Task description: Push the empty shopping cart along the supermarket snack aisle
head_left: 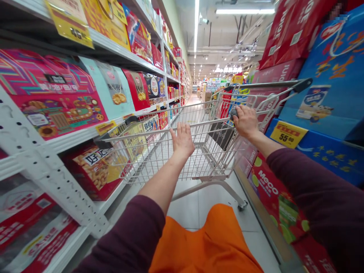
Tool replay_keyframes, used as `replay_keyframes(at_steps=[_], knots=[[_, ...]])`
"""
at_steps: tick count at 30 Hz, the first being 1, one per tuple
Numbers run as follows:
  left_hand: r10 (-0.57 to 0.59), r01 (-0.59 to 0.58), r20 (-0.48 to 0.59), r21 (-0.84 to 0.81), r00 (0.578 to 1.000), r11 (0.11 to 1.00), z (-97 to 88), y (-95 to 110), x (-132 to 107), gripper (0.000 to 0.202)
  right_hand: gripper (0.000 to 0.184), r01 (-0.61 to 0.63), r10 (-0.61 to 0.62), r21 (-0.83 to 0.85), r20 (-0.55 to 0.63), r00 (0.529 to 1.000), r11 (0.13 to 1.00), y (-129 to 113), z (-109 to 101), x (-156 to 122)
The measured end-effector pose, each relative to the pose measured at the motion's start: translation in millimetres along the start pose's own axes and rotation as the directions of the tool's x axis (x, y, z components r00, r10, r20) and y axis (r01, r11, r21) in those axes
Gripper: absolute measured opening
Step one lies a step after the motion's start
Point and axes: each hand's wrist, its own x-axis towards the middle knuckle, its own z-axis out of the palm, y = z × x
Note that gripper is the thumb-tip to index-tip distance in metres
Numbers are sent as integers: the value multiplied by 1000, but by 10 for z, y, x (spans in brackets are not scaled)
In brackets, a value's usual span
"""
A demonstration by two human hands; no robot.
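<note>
A wire shopping cart [199, 151] stands in a supermarket aisle in front of me, tilted in view, its basket holding nothing I can see. My right hand [245, 120] is closed around the cart's handle bar [273, 84] near its middle. My left hand [182, 139] is raised with fingers stretched out and together, just at the near rim of the basket, holding nothing. Both arms wear dark maroon sleeves pushed up the forearms. An orange garment [210, 242] shows below.
Shelves [85, 136] of boxed biscuits and snacks run along the left, close to the cart. On the right stand stacked red and blue gift boxes [327, 76] with a yellow price tag [287, 133]. The tiled aisle floor [193, 204] stretches ahead.
</note>
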Motion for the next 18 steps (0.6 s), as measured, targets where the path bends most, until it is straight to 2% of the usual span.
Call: replay_keyframes(at_steps=[4, 6, 8, 10, 14, 16, 18], knots=[[9, -9, -20, -12, 1000, 1000, 36, -17, -6, 79, 46, 138, -137, 64, -14, 990, 988, -373, 52, -29], [20, -20, -15, -2, 1000, 1000, 39, -46, -14, 80, 43, 184, -184, 78, -15, 983, 980, -480, 52, -19], [29, -29, -10, 11, 1000, 1000, 30, -73, -24, 80, 40, 217, -218, 66, 9, 976, 974, -462, 34, 3], [29, -29, -7, 15, 1000, 999, 22, -85, -35, 80, 38, 216, -217, 32, 36, 975, 976, -339, 12, 24], [9, -9, -12, -13, 1000, 1000, 42, -69, -43, 79, 36, 99, -99, -21, 4, 995, 995, -91, 10, 25], [4, -5, -28, -37, 1000, 999, 67, -59, -44, 79, 34, 56, -56, -11, -40, 998, 998, -120, 37, 2], [7, -9, -42, -49, 999, 999, 88, -57, -48, 80, 33, 67, -65, 21, -77, 995, 998, -287, 79, -25]])
